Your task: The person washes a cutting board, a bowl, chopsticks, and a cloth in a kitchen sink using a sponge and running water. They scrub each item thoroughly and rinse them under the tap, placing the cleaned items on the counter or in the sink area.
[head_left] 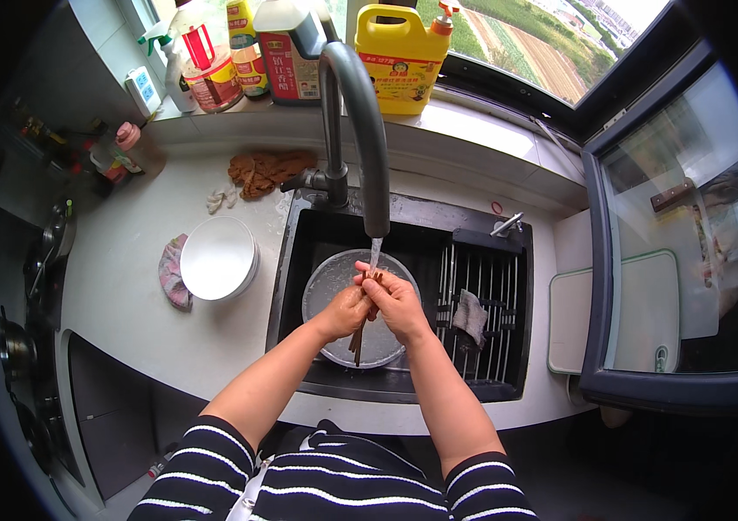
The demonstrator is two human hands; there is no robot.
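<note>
Both my hands are closed around a bundle of dark brown chopsticks (357, 344) under the tap's stream of water (375, 252). My left hand (347, 311) grips it from the left, and my right hand (397, 304) wraps it from the right, thumb over the upper end. The lower ends poke out beneath my hands. Below them a round grey basin (321, 276) of water stands in the black sink (286, 304). The dark curved tap (373, 148) arches over from behind. My fingers hide the middle of the bundle.
Left of the sink, a stack of white bowls (217, 258) sits beside a patterned cloth (174, 273). A brown cloth (269, 172) lies behind. A roll-up rack (495, 347) with a grey rag (471, 317) covers the sink's right side. An open window sash (599, 260) juts in at right.
</note>
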